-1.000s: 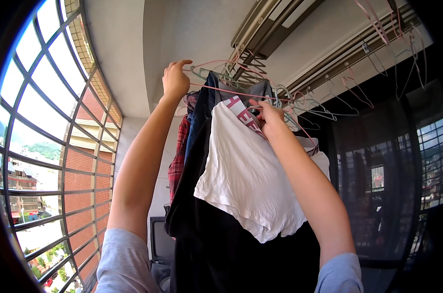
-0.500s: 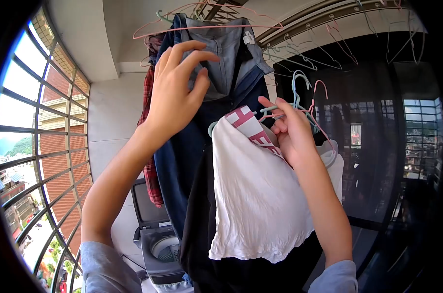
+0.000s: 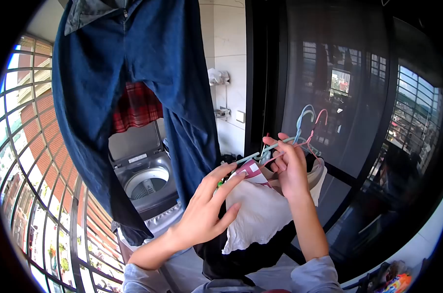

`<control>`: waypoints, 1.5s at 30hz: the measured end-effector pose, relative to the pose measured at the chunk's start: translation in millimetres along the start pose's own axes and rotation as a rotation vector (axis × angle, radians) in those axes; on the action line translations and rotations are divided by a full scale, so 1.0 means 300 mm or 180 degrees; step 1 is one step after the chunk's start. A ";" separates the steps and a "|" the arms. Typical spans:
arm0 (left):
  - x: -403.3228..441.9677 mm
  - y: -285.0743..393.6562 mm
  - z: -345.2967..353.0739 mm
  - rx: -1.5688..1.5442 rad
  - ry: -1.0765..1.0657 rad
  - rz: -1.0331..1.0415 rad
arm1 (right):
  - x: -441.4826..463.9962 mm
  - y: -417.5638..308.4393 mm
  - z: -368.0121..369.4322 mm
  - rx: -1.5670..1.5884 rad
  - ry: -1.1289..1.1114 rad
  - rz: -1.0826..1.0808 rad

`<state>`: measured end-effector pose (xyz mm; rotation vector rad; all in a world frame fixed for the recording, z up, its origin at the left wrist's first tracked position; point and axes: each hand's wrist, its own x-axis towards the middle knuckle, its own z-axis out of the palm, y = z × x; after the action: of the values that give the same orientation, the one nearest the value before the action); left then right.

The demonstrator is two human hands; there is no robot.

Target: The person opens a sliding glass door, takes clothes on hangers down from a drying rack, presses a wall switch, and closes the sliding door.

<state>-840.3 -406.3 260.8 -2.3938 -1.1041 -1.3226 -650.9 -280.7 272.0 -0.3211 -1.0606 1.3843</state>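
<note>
My right hand (image 3: 291,168) is closed around a bunch of clothes hangers: a light blue hanger (image 3: 298,128), a pink hanger (image 3: 315,128) and a green hanger (image 3: 248,157). White shorts or a similar white garment (image 3: 258,219) with a maroon-and-white patterned waistband (image 3: 253,172) hang from them, and a black garment (image 3: 216,263) hangs below. My left hand (image 3: 202,210) has its fingers stretched over the waistband's left end, by the green hanger's tip, thumb apart. Whether its fingertips touch the cloth is hard to tell.
Blue jeans (image 3: 180,93) hang in front at left, with a red plaid garment (image 3: 136,110) behind them. Beneath stands an open top-loading washing machine (image 3: 158,207). A window grille (image 3: 40,195) runs along the left; dark glass doors (image 3: 338,88) stand at right.
My view has tilted downward. My left hand has come down from beside the hanging jeans to the white garment's waistband. My right hand still holds the hangers.
</note>
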 end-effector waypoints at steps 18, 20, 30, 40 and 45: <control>0.103 -0.763 0.806 -0.2012 0.0405 -0.1731 | 0.361 0.322 -0.592 -0.0538 0.0897 0.0055; 0.122 -0.906 0.894 -0.2143 0.0445 -0.1811 | 0.444 0.365 -0.632 -0.0503 0.0976 -0.0078; 0.373 -1.826 1.347 -0.1901 0.0371 -0.2547 | 0.788 0.492 -0.731 -0.0324 0.1352 -0.0370; 0.758 -2.149 1.480 -0.1946 0.0801 -0.2891 | 0.937 0.643 -0.706 -0.0328 0.0943 -0.0286; 0.824 -2.170 1.492 -0.2598 0.0533 -0.3049 | 1.013 0.718 -0.655 -0.0300 0.0688 -0.0027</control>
<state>-917.2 397.8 80.1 -2.1027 -2.0955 -2.6321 -688.3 115.9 135.0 -0.5229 -0.9480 1.2630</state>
